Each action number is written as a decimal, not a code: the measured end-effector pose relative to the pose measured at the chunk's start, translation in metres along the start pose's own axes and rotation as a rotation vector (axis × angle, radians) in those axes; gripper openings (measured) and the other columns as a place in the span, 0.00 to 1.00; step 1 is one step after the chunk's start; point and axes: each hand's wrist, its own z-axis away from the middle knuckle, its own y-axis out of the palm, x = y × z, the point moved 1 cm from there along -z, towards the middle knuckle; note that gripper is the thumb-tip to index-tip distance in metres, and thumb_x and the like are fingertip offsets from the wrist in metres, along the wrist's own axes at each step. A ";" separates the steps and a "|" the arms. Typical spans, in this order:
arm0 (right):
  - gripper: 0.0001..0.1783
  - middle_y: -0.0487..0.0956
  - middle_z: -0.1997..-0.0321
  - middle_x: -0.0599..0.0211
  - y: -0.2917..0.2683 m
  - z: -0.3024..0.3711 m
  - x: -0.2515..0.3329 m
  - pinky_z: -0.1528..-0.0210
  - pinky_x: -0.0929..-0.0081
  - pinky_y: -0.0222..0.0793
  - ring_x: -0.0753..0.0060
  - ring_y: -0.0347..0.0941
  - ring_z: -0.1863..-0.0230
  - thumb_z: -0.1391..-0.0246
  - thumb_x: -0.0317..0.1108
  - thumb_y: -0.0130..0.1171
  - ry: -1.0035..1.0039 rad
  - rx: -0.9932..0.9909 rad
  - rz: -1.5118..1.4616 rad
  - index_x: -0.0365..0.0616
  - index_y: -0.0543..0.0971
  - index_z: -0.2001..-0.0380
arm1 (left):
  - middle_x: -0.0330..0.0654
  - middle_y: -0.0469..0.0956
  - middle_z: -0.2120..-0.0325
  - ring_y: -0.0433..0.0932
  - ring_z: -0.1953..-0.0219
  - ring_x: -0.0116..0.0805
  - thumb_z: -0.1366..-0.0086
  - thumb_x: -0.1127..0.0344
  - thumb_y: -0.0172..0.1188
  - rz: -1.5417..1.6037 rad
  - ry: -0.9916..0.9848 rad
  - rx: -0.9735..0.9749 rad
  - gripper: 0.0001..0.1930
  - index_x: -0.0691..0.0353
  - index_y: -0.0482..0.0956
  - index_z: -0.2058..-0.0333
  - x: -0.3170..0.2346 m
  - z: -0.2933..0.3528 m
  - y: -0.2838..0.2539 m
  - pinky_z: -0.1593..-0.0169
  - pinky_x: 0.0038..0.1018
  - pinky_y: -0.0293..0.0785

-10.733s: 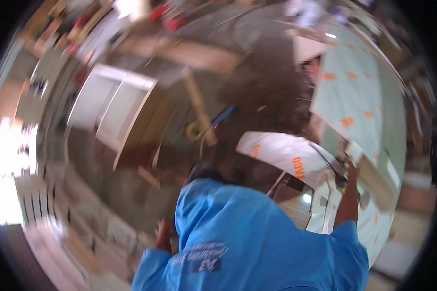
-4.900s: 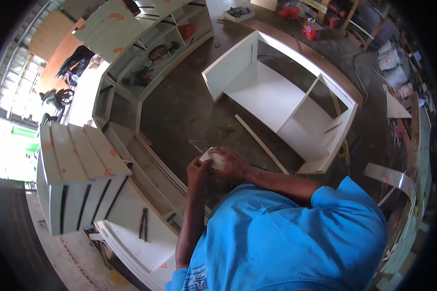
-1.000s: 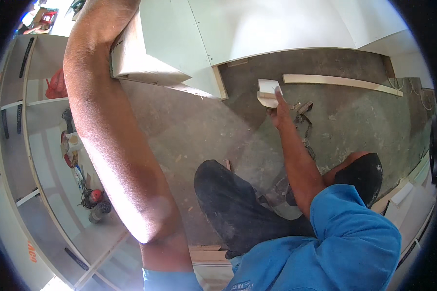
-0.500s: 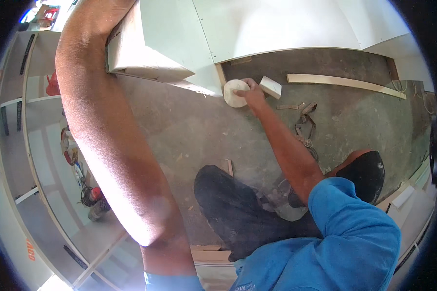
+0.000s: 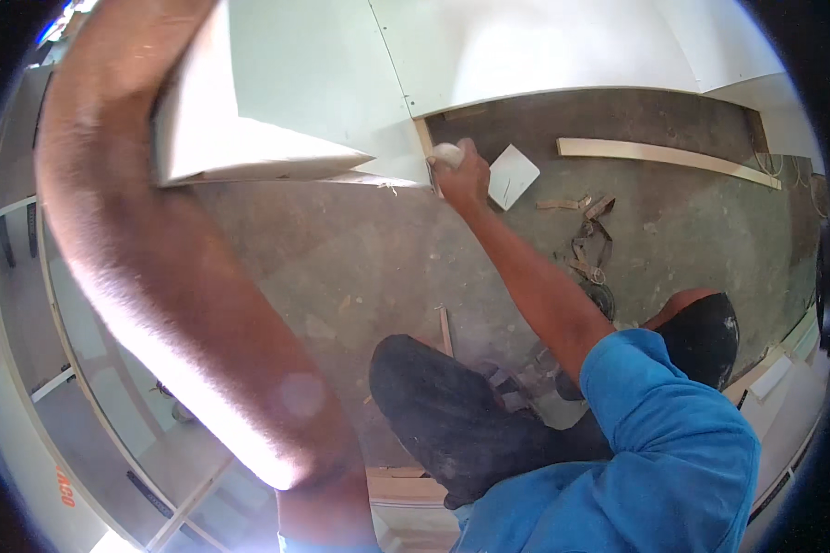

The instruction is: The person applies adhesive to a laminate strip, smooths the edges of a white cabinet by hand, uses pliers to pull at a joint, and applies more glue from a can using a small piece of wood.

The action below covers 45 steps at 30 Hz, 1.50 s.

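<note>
My right hand [image 5: 467, 178] is closed around a pale, rounded thing [image 5: 449, 154], whose kind I cannot make out. It is held close to the lower corner of a pale green wall panel [image 5: 314, 69], beside the wooden edge strip [image 5: 422, 138]. Just right of the hand, a white square piece [image 5: 514, 177] lies on the floor. My left arm [image 5: 171, 267] reaches up past a white, open-angled panel edge [image 5: 277, 152], and its hand is beyond the top of the picture.
A long wooden strip [image 5: 664, 158] lies across the dark opening under the panels. Straps [image 5: 592, 240] lie on the concrete floor [image 5: 341, 258] near my knee. A tall framed shelf unit [image 5: 92, 369] stands at left. A thin stick [image 5: 446, 332] lies beside my leg.
The pale round thing has turned in my right hand from a broad disc to a small rounded end. The white piece beside it now shows a wider face. My left arm has shifted left.
</note>
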 end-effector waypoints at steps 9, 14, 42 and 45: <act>0.29 0.81 0.60 0.38 0.009 0.024 -0.004 0.52 0.52 0.74 0.40 0.80 0.56 0.53 0.39 0.69 0.101 0.045 -0.106 0.32 0.73 0.51 | 0.60 0.78 0.56 0.77 0.56 0.48 0.42 0.45 0.60 0.015 -0.001 -0.027 0.35 0.68 0.75 0.44 -0.002 0.012 0.005 0.51 0.42 0.70; 0.28 0.81 0.58 0.39 0.008 -0.036 0.014 0.53 0.52 0.73 0.39 0.80 0.57 0.55 0.39 0.72 0.129 0.036 -0.105 0.31 0.74 0.55 | 0.59 0.78 0.56 0.77 0.56 0.48 0.42 0.46 0.60 0.051 0.020 -0.033 0.35 0.68 0.75 0.44 -0.005 0.016 0.019 0.51 0.42 0.70; 0.29 0.82 0.62 0.37 0.018 -0.045 0.030 0.52 0.56 0.75 0.43 0.81 0.56 0.59 0.47 0.74 0.311 -0.028 -0.120 0.29 0.81 0.65 | 0.57 0.78 0.58 0.77 0.58 0.44 0.42 0.48 0.61 0.040 -0.015 0.014 0.32 0.68 0.76 0.46 -0.015 -0.042 -0.004 0.53 0.39 0.70; 0.30 0.82 0.63 0.38 0.017 -0.029 0.013 0.52 0.57 0.75 0.44 0.81 0.57 0.59 0.47 0.74 0.229 -0.060 -0.095 0.28 0.81 0.64 | 0.56 0.78 0.59 0.77 0.59 0.42 0.42 0.48 0.62 0.039 0.016 -0.017 0.31 0.67 0.77 0.47 -0.026 -0.043 -0.010 0.53 0.36 0.71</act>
